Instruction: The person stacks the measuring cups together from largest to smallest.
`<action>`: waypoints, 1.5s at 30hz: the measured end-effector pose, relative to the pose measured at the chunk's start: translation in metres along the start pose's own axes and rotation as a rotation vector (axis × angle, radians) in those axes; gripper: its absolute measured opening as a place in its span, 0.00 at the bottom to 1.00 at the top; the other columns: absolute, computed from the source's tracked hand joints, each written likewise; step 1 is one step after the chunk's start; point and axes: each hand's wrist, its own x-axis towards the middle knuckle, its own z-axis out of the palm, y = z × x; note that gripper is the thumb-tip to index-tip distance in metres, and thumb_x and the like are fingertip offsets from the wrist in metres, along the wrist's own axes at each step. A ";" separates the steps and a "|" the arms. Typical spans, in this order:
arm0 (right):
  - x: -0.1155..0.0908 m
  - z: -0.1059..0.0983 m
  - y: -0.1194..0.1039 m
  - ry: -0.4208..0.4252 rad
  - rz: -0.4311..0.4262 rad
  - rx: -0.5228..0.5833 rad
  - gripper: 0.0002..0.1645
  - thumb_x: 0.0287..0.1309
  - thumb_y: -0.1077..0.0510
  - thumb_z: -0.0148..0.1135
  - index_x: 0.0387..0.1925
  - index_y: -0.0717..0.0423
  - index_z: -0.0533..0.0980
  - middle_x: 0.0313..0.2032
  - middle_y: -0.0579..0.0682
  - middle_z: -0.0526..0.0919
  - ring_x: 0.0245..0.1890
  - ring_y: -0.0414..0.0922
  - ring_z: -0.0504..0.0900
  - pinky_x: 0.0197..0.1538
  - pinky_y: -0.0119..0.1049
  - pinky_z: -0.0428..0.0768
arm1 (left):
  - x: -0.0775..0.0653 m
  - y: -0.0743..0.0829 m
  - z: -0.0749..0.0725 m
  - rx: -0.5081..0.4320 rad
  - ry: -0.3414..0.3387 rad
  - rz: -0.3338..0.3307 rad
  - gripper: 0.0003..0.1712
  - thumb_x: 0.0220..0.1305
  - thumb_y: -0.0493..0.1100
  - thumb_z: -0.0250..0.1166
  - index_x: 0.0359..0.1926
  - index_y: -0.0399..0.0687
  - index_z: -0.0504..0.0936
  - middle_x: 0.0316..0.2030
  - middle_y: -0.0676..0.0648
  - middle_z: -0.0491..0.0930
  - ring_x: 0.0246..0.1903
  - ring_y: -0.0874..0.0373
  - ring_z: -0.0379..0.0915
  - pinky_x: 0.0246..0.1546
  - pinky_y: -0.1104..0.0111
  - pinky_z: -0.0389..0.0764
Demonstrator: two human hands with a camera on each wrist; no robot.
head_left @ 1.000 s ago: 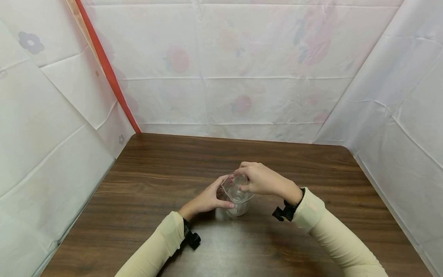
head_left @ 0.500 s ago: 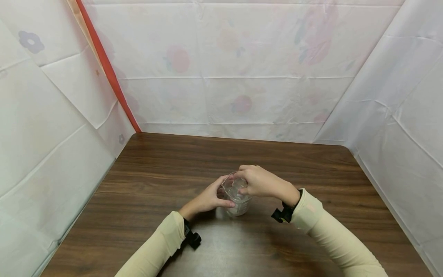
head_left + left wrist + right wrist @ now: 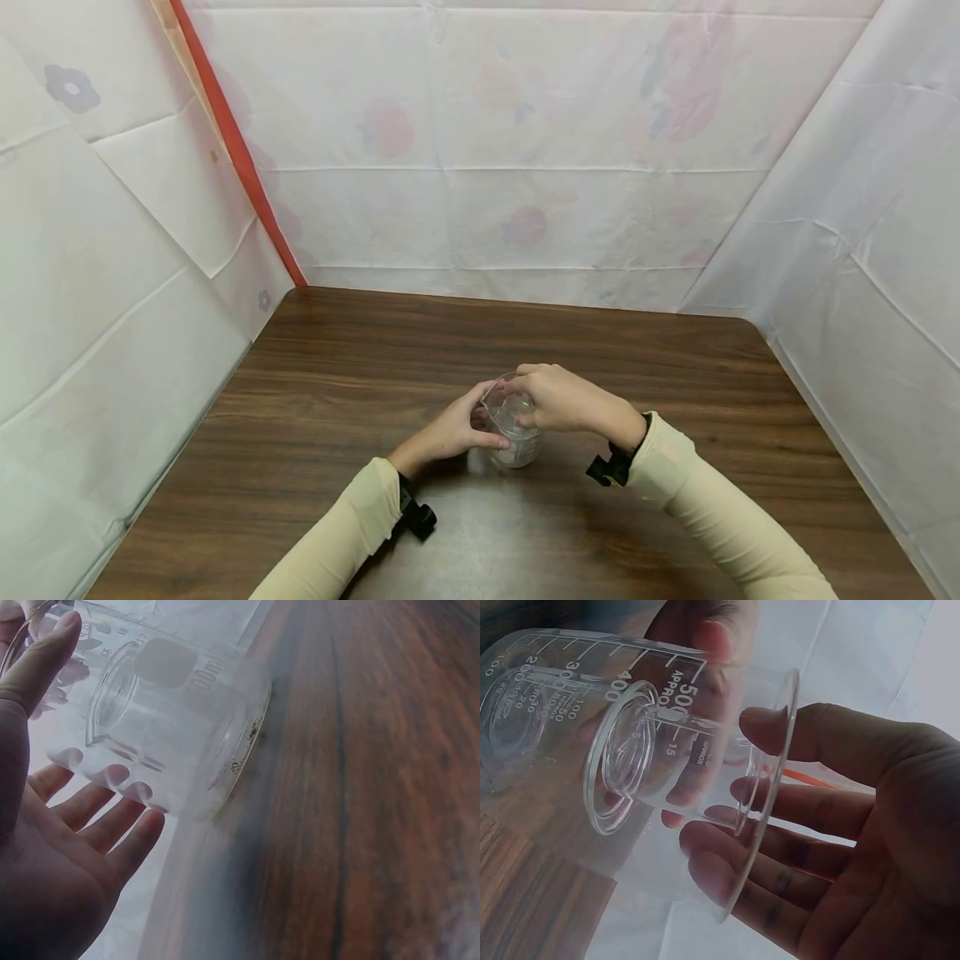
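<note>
A large clear glass beaker (image 3: 521, 454) stands on the table, its scale reading up to 500 in the right wrist view. My left hand (image 3: 450, 429) holds it from the left, thumb in front and fingers (image 3: 139, 840) along the far side. Within it sits a medium beaker (image 3: 547, 712) marked up to 100. My right hand (image 3: 570, 400) reaches in through the large beaker's mouth. Its thumb and fingers (image 3: 821, 810) pinch a small beaker (image 3: 660, 761) near the top. The small beaker's base is at the medium beaker's rim.
The brown wood-grain table (image 3: 360, 350) has white printed cloth (image 3: 480, 225) hanging behind it and at both sides. A red strip (image 3: 240, 158) runs down the back left corner. Black wrist cameras sit on both arms.
My right hand has moved down and slightly left, lowering the small beaker deeper into the large one. The left hand and the large beaker have stayed in place.
</note>
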 end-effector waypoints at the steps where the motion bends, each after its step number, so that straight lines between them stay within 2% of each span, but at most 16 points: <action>1: 0.000 0.001 0.000 -0.002 0.000 -0.005 0.22 0.52 0.59 0.71 0.50 0.59 0.81 0.37 0.48 0.79 0.28 0.37 0.74 0.32 0.28 0.75 | 0.000 0.000 0.000 0.000 0.000 -0.002 0.53 0.54 0.49 0.75 0.74 0.46 0.54 0.73 0.42 0.59 0.69 0.44 0.61 0.64 0.49 0.70; 9: 0.001 0.005 0.001 -0.007 -0.018 -0.026 0.22 0.51 0.59 0.71 0.50 0.58 0.81 0.43 0.50 0.82 0.34 0.41 0.80 0.37 0.32 0.79 | 0.000 0.000 0.000 -0.016 -0.003 -0.002 0.52 0.54 0.50 0.75 0.73 0.47 0.56 0.72 0.42 0.59 0.69 0.43 0.61 0.64 0.48 0.70; 14: 0.002 0.007 0.000 0.000 -0.025 -0.045 0.22 0.51 0.59 0.71 0.50 0.56 0.81 0.45 0.51 0.82 0.38 0.44 0.82 0.41 0.36 0.81 | 0.000 -0.002 0.000 -0.004 -0.001 -0.018 0.54 0.53 0.53 0.75 0.74 0.49 0.55 0.73 0.44 0.59 0.66 0.42 0.65 0.63 0.51 0.72; 29: 0.007 0.014 -0.001 -0.042 -0.003 -0.061 0.22 0.52 0.58 0.70 0.51 0.54 0.81 0.51 0.51 0.82 0.47 0.48 0.83 0.49 0.41 0.81 | -0.002 -0.003 -0.001 -0.011 -0.004 -0.027 0.53 0.53 0.53 0.75 0.74 0.53 0.55 0.73 0.48 0.59 0.63 0.43 0.69 0.61 0.52 0.73; 39: 0.009 0.015 -0.001 -0.046 -0.001 -0.070 0.22 0.52 0.58 0.71 0.50 0.57 0.82 0.50 0.53 0.83 0.48 0.48 0.83 0.51 0.43 0.81 | -0.001 -0.003 -0.001 -0.003 -0.010 -0.022 0.54 0.54 0.55 0.74 0.75 0.53 0.54 0.73 0.49 0.58 0.66 0.45 0.65 0.63 0.51 0.71; 45: 0.011 0.017 -0.001 -0.060 0.013 -0.076 0.22 0.51 0.57 0.72 0.50 0.57 0.82 0.55 0.56 0.81 0.53 0.50 0.82 0.56 0.48 0.79 | -0.001 -0.003 -0.001 -0.007 -0.014 -0.021 0.53 0.54 0.55 0.74 0.75 0.52 0.54 0.73 0.48 0.58 0.68 0.47 0.63 0.64 0.50 0.70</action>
